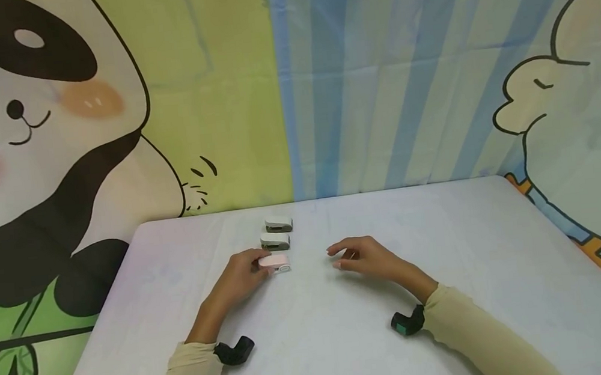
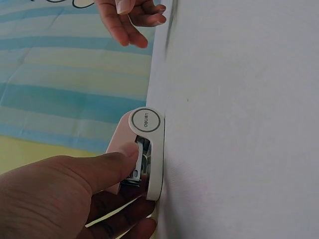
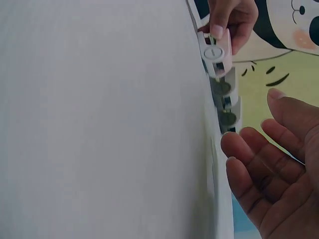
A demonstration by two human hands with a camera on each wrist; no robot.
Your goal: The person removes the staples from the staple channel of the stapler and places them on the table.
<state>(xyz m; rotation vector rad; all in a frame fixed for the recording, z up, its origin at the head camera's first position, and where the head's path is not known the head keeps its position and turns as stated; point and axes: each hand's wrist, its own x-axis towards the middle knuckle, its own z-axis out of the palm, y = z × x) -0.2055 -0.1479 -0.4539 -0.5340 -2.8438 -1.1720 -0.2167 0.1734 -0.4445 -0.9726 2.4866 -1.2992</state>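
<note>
A pink and white stapler point(image 1: 275, 262) lies on the white table, nearest of three staplers in a row. My left hand point(image 1: 242, 276) pinches it from its left end; in the left wrist view the thumb point(image 2: 127, 154) presses on its side near the metal part, and the other fingers go behind it. Just beyond stand two white and grey staplers, the middle one point(image 1: 275, 241) and the far one point(image 1: 279, 224). To the right, my right hand point(image 1: 367, 257) hovers over the table with loosely bent fingers and holds nothing; the right wrist view shows its palm point(image 3: 294, 199).
The white tabletop point(image 1: 337, 341) spreads around both hands. Behind it hangs a cloth backdrop point(image 1: 377, 83) with a panda and stripes. Black wrist cameras sit at the left sleeve point(image 1: 235, 352) and the right sleeve point(image 1: 408, 322).
</note>
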